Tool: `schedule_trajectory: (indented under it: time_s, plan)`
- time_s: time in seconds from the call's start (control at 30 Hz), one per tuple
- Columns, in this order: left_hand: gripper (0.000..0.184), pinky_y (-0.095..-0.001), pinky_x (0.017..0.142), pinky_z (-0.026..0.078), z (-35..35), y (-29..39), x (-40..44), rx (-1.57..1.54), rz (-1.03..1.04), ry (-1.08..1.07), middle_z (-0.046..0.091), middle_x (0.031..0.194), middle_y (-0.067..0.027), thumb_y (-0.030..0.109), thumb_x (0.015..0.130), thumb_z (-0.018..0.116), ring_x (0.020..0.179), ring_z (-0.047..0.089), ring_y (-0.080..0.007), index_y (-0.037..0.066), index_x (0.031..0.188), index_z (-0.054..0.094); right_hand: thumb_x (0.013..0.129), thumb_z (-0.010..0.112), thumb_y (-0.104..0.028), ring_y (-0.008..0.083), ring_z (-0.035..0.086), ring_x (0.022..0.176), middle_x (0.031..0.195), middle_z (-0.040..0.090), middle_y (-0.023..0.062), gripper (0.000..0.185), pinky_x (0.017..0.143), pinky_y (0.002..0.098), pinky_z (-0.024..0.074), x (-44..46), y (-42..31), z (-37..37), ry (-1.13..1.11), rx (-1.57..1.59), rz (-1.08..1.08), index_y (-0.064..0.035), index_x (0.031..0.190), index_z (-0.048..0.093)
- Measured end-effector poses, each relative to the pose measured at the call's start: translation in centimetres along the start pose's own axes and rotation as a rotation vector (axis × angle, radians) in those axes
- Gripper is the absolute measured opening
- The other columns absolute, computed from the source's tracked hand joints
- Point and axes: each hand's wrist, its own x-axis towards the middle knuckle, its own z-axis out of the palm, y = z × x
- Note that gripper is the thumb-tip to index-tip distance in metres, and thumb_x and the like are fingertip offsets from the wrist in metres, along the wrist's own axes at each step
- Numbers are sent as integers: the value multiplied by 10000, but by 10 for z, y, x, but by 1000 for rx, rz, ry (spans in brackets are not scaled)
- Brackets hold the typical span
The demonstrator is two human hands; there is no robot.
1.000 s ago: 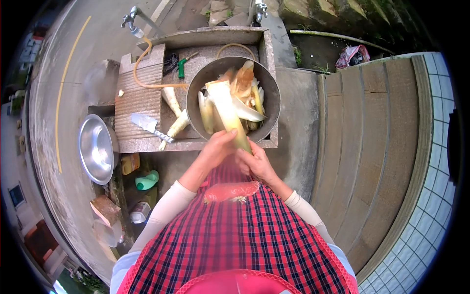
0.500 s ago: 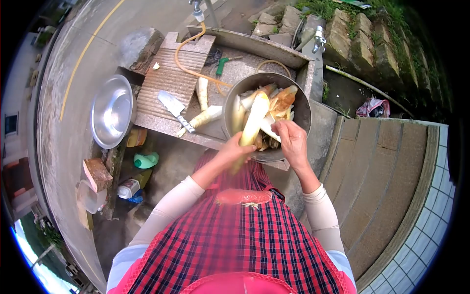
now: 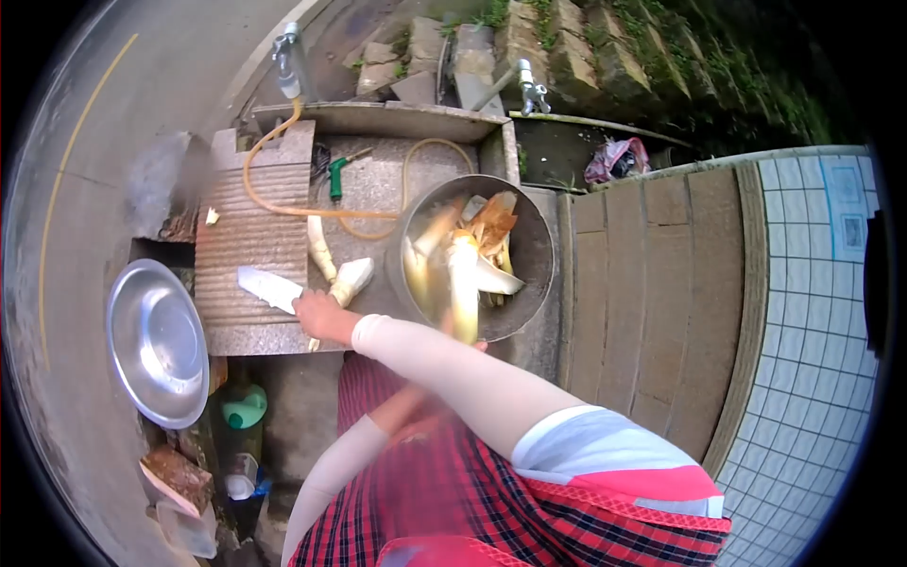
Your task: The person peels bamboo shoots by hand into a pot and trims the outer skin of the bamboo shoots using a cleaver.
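Observation:
My right hand (image 3: 323,317) is closed round the handle of a knife (image 3: 270,288), whose broad blade lies over the ribbed slab's lower right part. My right arm crosses over my left. Partly hidden beneath it, my left hand (image 3: 406,403) grips the lower end of a pale peeled shoot (image 3: 464,283), held upright at the near side of a round metal pot (image 3: 542,300). Husks and pieces of shoot (image 3: 493,223) fill part of the pot. Beside my right hand, a whitish shoot (image 3: 352,280) and a thinner one (image 3: 320,248) lie in the basin.
A ribbed slab (image 3: 248,225) adjoins the stone basin (image 3: 378,121). An orange hose (image 3: 250,180) runs from a tap (image 3: 285,59) past a green nozzle (image 3: 336,178). A silver bowl (image 3: 159,342) stands at left, a green bottle (image 3: 245,406) below. Steps (image 3: 661,283) lie right.
My right hand has moved left from beside the pot and taken hold of the knife handle. My left hand keeps the shoot. The view has shifted, with the pot now lower in it.

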Motion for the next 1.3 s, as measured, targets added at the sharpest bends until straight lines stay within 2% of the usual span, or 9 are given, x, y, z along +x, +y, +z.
schedule_trajectory:
  time_s: [0.4,0.53,0.6,0.67,0.73,0.87,1.0,1.1,1.3]
  plan:
    - [852,-356,820,466,-3,-22,14,-50,-64,-87,553,1111,-184,245,722,737,929,577,-234,-6,1369,243,766,525,-43,378,610,878,1025,573,223,345,751,473,489,16,-23,-33,-81,201,89,29,1097,460]
    - [475,-313,809,456,-8,22,8,-73,-58,14,529,1066,-140,168,883,563,936,538,-179,2,1281,365,737,530,-19,392,581,938,1045,578,228,537,768,437,480,-19,-37,-155,-157,419,26,33,1252,388]
    - [275,-276,686,462,-35,37,8,-246,-257,-138,566,870,-97,132,894,528,767,557,-160,2,1134,488,746,561,-50,397,586,893,981,600,225,643,764,418,473,-52,-13,-164,366,546,-308,6,1341,323]
    - [155,-240,557,438,-58,45,4,-536,-351,-292,566,672,-50,117,872,534,590,545,-136,5,973,566,757,605,-90,384,600,860,936,613,211,656,737,422,472,-119,0,-229,366,713,-309,-44,1350,330]
    - [270,-273,581,436,-54,72,-13,-724,-346,-206,561,886,-115,86,868,490,688,536,-163,-20,1116,475,749,657,-107,165,581,771,842,594,95,723,706,309,457,-186,29,-261,425,789,-221,-64,1380,306]
    - [304,-294,565,402,-33,90,-31,-1018,-319,-73,522,973,-155,63,852,456,672,471,-181,-18,1144,440,795,669,-145,41,494,514,630,534,-7,542,475,206,381,-294,114,-292,494,619,17,-56,1284,454]
    - [293,-236,525,372,-1,86,-30,-1133,-305,-46,494,963,-155,75,873,476,648,425,-128,-13,1148,425,802,650,-206,165,613,709,782,630,143,501,662,306,486,-358,158,-291,368,841,440,-32,1252,513]
    - [324,-207,512,365,19,79,-29,-1251,-378,-12,496,968,-149,50,868,522,641,414,-105,0,1173,423,834,662,-230,59,481,435,579,524,-9,421,421,239,396,-376,192,-244,364,615,363,-59,1205,560]
    - [332,-196,500,374,20,74,-71,-1171,-273,143,488,976,-145,35,854,521,641,422,-97,-13,1167,421,809,630,-275,369,626,804,827,629,239,365,713,438,480,-343,205,-187,284,767,621,35,994,573]
